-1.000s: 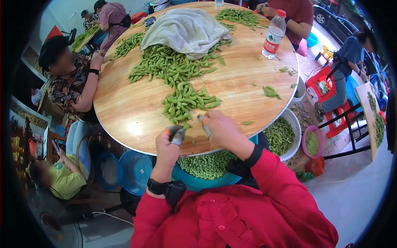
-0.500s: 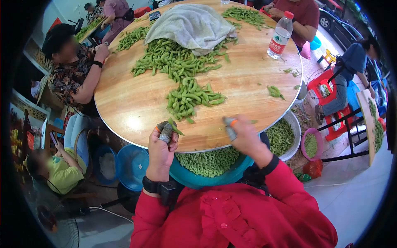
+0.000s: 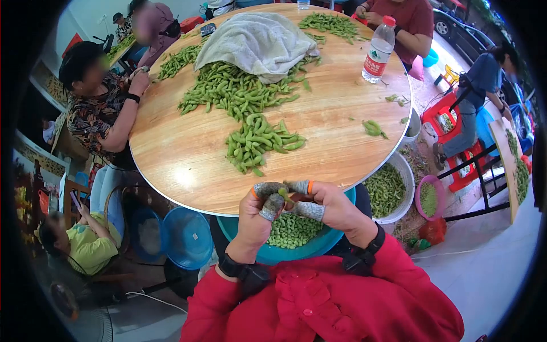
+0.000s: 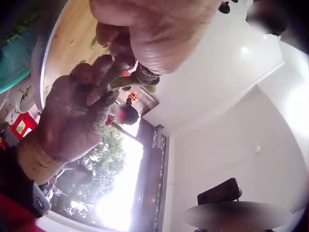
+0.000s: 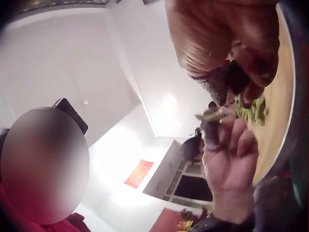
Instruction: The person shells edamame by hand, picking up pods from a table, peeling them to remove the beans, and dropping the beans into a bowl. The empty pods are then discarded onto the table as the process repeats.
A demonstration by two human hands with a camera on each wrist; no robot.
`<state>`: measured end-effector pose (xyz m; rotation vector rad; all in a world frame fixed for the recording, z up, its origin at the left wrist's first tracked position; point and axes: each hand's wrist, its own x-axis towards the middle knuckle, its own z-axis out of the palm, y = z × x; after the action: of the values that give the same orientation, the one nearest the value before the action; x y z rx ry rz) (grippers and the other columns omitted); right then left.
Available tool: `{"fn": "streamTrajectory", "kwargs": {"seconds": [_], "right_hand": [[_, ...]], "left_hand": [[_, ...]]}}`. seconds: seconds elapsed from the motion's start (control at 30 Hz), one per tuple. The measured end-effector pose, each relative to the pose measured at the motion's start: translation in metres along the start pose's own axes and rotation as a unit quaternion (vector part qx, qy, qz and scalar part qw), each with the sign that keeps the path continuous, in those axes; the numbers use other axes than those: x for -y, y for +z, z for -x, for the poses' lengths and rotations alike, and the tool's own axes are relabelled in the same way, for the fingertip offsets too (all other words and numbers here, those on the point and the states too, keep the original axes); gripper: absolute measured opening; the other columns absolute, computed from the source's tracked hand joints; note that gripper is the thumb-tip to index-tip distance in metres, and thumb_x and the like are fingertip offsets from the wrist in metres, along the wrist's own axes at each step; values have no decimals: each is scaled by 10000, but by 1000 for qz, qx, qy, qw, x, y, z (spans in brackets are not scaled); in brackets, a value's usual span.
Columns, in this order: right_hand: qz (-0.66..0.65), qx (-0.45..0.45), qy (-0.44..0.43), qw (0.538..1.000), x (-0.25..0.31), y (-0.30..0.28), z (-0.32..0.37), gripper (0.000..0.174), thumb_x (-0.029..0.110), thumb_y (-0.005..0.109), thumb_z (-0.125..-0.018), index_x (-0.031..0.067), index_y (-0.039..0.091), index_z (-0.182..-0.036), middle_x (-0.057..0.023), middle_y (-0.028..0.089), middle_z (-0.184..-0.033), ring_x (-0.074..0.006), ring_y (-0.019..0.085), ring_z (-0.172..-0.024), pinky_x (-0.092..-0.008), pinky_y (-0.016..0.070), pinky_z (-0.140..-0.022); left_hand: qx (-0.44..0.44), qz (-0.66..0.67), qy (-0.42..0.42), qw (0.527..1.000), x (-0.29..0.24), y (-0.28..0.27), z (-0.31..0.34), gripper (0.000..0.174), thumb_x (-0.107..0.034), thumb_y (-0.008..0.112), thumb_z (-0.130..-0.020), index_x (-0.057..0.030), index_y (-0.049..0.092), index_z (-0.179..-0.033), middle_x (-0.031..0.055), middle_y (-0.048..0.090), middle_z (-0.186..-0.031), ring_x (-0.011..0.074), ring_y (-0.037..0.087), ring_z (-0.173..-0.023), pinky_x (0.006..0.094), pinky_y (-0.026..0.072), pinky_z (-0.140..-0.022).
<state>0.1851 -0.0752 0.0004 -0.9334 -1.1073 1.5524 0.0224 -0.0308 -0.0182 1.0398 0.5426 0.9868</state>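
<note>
Over the near table edge, my left hand (image 3: 254, 219) and right hand (image 3: 337, 210) meet around one green soybean pod (image 3: 284, 194). Both hands pinch it between thumb and fingers, and grey wraps with orange bands cover some of those fingers. The left wrist view shows the pod (image 4: 124, 80) running from one hand to the other. In the right wrist view the pod (image 5: 211, 116) lies across the left thumb. Below the hands stands a teal basin (image 3: 227, 227) holding shelled green beans (image 3: 293, 230). A small pile of pods (image 3: 261, 139) lies ahead on the round wooden table (image 3: 188, 139).
A grey cloth (image 3: 256, 43) covers part of a larger pod heap (image 3: 228, 88). A water bottle (image 3: 378, 51) stands at the right. Beside my right knee, a white basket (image 3: 405, 185) holds pods. Blue basins (image 3: 188, 236) sit at the left, and a person (image 3: 99, 108) works nearby.
The left hand took a pod from the pile's near end and drew it back. The right hand moved off right, then came in to meet it over the basin.
</note>
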Motion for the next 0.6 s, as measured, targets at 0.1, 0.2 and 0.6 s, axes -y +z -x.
{"fn": "streamTrajectory", "kwargs": {"seconds": [0.1, 0.2, 0.6], "right_hand": [[219, -76, -73, 970, 2, 2, 3, 248, 17, 573, -763, 10, 575, -1010, -79, 611, -831, -156, 574, -797, -271, 443, -701], [357, -121, -132, 917, 1, -3, 2, 211, -19, 584, -692, 20, 608, -899, -125, 588, -766, -253, 569, -727, -322, 445, -621], [422, -152, -174, 877, -19, 0, -12, 236, 0, 574, -683, 17, 593, -918, -139, 566, -740, -290, 561, -699, -344, 448, -607]], "left_hand": [[-39, -56, -23, 997, -5, -1, 3, 151, -182, 549, -842, -45, 529, -902, 21, 521, -654, 61, 400, -496, 190, 288, -417], [-49, -4, -190, 981, -12, -8, 4, 215, -258, 507, -864, -43, 525, -865, 45, 502, -589, 75, 393, -450, 191, 269, -376], [-18, 82, -333, 939, 5, -8, -1, 144, -194, 569, -818, -58, 525, -802, 76, 553, -643, 99, 487, -470, 192, 354, -398]]}}
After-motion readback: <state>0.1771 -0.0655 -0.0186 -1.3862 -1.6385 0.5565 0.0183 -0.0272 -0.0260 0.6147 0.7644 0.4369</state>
